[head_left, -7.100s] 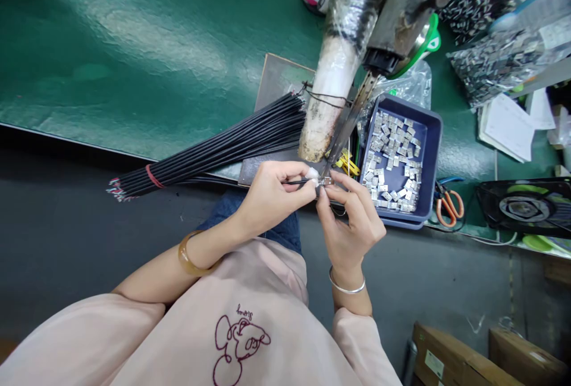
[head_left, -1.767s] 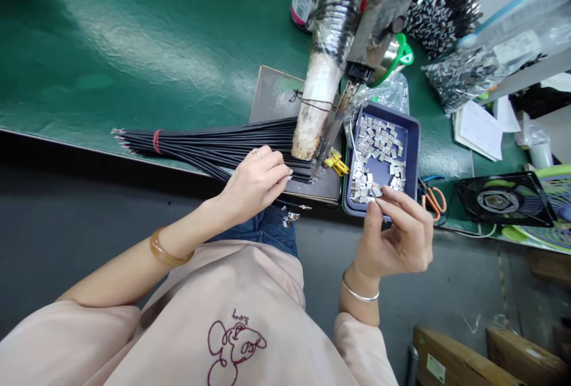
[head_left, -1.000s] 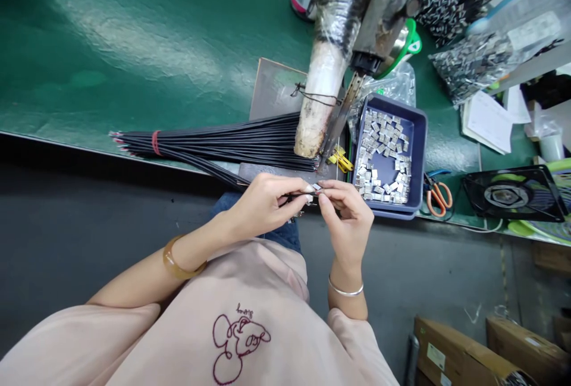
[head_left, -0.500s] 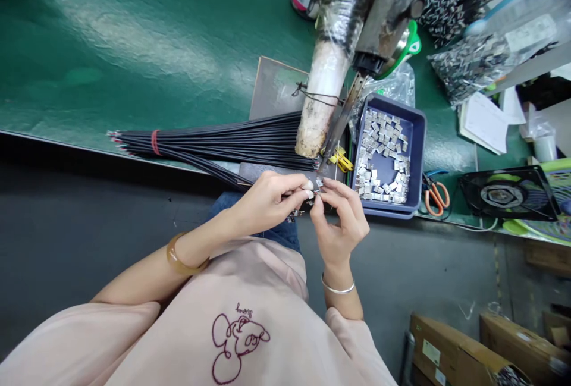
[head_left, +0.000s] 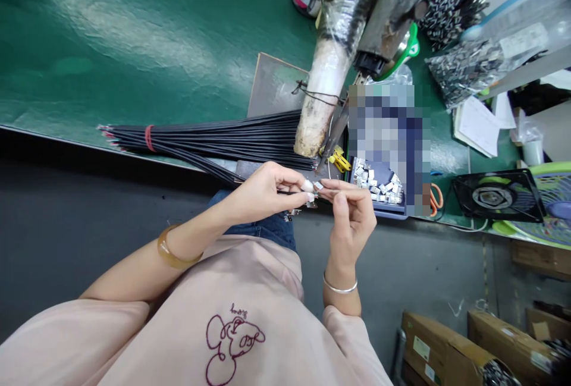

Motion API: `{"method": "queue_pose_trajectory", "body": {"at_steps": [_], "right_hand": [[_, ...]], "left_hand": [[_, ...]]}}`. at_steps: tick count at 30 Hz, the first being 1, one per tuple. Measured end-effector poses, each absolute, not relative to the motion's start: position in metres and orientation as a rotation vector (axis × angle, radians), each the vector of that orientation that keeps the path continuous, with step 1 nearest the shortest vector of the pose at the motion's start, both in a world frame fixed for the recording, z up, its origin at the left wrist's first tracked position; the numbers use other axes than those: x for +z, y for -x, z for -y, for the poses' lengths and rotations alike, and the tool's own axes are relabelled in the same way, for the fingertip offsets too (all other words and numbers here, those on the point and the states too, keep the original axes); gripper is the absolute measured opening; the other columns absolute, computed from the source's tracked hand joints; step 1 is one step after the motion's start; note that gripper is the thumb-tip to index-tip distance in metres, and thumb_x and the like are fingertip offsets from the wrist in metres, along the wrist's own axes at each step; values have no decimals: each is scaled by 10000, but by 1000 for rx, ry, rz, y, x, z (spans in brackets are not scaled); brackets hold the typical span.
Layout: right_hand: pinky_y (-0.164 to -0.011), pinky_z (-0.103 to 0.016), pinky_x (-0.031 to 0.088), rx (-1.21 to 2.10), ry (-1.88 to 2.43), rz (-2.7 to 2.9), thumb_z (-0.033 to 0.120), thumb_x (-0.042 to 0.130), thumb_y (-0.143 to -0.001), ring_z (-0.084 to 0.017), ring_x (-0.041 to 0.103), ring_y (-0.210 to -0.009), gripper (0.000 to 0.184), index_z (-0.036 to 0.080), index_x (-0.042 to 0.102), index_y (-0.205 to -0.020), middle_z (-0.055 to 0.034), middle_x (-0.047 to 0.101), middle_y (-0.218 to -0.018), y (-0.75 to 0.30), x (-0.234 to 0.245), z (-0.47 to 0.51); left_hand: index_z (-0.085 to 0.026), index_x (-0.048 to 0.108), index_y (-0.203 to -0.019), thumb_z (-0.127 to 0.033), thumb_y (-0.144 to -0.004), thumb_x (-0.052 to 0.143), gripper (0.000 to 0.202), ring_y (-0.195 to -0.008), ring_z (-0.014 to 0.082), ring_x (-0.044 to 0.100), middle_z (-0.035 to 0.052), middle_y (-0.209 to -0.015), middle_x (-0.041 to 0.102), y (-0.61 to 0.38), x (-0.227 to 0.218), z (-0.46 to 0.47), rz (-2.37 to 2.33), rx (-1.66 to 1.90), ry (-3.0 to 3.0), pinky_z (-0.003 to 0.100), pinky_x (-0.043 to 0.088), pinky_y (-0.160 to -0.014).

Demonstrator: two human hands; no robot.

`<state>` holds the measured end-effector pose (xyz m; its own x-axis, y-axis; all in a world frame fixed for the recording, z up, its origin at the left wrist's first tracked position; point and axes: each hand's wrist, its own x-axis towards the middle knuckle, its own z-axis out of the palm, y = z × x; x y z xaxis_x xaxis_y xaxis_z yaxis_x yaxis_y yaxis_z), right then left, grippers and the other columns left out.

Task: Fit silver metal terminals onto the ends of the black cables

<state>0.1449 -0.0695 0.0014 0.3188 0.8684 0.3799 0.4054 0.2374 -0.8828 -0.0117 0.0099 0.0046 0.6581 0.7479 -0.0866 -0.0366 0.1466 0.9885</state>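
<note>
My left hand (head_left: pixel 263 191) pinches the end of a thin black cable (head_left: pixel 292 193) at the bench's front edge. Facing it, my right hand (head_left: pixel 352 210) holds a small silver metal connector (head_left: pixel 318 185) between thumb and fingers, touching the cable's tip. Both hands meet just below the tip of a soldering iron (head_left: pixel 332 142) that slants down from a wrapped holder (head_left: pixel 325 82). A bundle of black cables (head_left: pixel 214 141), tied with a red band, lies to the left on the green bench.
A blue tray (head_left: pixel 413 154) with several silver connectors, partly blurred, sits right of the hands. Orange scissors (head_left: pixel 433 198), a black fan (head_left: pixel 497 195), papers and bags of metal parts (head_left: pixel 473 68) fill the right side. Cardboard boxes (head_left: pixel 450 353) stand on the floor.
My right hand picked a connector from the tray and brought it left to the cable end in my left hand. Over the last second the hands stayed together under the iron tip.
</note>
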Motion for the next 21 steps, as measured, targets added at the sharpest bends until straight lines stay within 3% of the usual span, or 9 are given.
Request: {"method": "queue_pose_trajectory", "body": {"at_steps": [5, 9, 13, 16, 21], "right_hand": [[-774, -342, 626, 178, 1373, 1295, 117, 670, -862, -157, 717, -879, 100, 211, 638, -854, -22, 729, -937, -147, 0, 71], [-754, -314, 621, 273, 1359, 1312, 85, 698, -831, -145, 717, -866, 139, 215, 664, -866, -12, 736, -939, -148, -1, 72], [-704, -278, 625, 388, 1366, 1307, 94, 685, -847, -144, 733, -865, 123, 213, 665, -871, -15, 743, -948, -148, 3, 70], [-776, -312, 637, 181, 1328, 1436, 72, 702, -827, -159, 742, -905, 170, 221, 684, -907, -20, 759, -978, -146, 6, 71], [-737, -285, 648, 10, 1293, 1612, 63, 685, -837, -156, 757, -889, 228, 224, 660, -997, -28, 773, -1017, -144, -1, 74]], "left_hand": [[-90, 722, -766, -261, -786, 675, 179, -553, 77, 499, 6, -617, 599, 10, 5, -9, -739, 646, -1298, 185, 396, -524], [-94, 723, -743, -263, -789, 667, 184, -570, 87, 493, 8, -618, 589, 9, 6, -9, -744, 648, -1296, 198, 388, -536], [-94, 698, -700, -190, -741, 657, 112, -516, 59, 386, -36, -539, 474, 7, 7, -8, -758, 669, -1292, 188, 304, -493], [-99, 656, -666, -144, -715, 641, 68, -487, 40, 290, -68, -504, 371, 5, 8, -6, -767, 679, -1281, 183, 238, -470], [-112, 637, -685, -174, -745, 632, 87, -519, 55, 361, -45, -550, 452, 3, 8, -4, -786, 737, -1219, 193, 282, -505]]}}
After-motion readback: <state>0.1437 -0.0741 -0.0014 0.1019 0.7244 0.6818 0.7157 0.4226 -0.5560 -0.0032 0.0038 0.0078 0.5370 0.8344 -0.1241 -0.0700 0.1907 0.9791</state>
